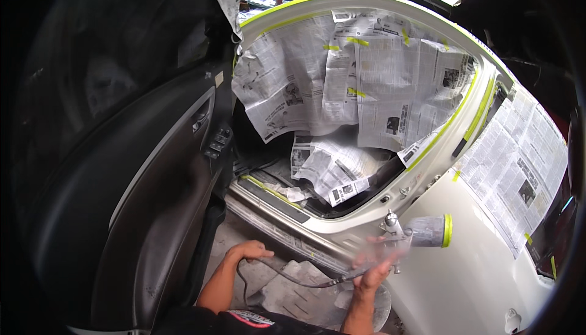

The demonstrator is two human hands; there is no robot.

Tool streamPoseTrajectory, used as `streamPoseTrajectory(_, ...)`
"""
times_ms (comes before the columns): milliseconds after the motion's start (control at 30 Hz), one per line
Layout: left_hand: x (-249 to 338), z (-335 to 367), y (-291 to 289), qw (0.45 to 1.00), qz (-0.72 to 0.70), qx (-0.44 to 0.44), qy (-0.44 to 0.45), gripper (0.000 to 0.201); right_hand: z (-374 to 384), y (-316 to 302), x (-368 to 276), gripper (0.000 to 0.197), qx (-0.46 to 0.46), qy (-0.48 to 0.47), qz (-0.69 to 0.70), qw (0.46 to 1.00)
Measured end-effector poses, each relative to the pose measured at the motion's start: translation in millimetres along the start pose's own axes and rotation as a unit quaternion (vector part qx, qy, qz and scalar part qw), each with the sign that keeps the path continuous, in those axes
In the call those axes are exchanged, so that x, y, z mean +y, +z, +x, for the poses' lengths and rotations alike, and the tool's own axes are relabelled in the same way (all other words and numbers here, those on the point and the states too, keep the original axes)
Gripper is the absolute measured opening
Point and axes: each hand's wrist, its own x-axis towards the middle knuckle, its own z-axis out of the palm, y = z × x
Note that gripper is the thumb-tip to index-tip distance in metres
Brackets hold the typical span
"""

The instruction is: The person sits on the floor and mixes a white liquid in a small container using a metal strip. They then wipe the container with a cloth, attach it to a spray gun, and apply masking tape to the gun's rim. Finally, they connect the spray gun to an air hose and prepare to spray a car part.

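Note:
My right hand (pixel 373 271) is wrapped round the handle of a metal spray gun (pixel 397 236), blurred by motion. The gun is tilted sideways, and its greyish cup (pixel 426 231), with yellow tape round the end, points right over the pale car panel (pixel 445 274). From the base of the gun a dark air hose (pixel 299 283) runs left to my left hand (pixel 250 250). That hand's fingers are curled over the hose, low in front of the door sill (pixel 287 228).
An open dark door (pixel 165 213) stands along the left. Newspaper (pixel 390 85) held by yellow tape covers the car's door opening, and another newspaper sheet (pixel 516 158) masks the right side. Loose newspaper (pixel 336 164) lies inside. A grey slab (pixel 299 289) is on the floor below.

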Motion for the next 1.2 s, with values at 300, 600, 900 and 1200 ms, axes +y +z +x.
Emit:
streamPoseTrajectory(300,194.1,22.5,15.4,0.871,-0.238,-0.326,0.282,0.046,44.1,21.3,28.5,0.065,-0.006,0.013,-0.167,0.986)
streamPoseTrajectory(600,241.0,155.3,-52.7,0.75,-0.387,-0.499,0.198,0.027,169.9,104.2,86.9,0.054,0.116,-0.116,-0.257,0.952)
streamPoseTrajectory(900,231.2,242.1,-140.5,0.768,-0.248,-0.547,0.222,0.028,241.6,158.3,172.7,0.052,0.256,-0.044,-0.357,0.897)
streamPoseTrajectory(1200,205.0,265.4,-132.0,0.747,-0.226,-0.598,0.181,0.028,250.8,142.4,202.7,0.058,0.328,0.053,-0.403,0.853)
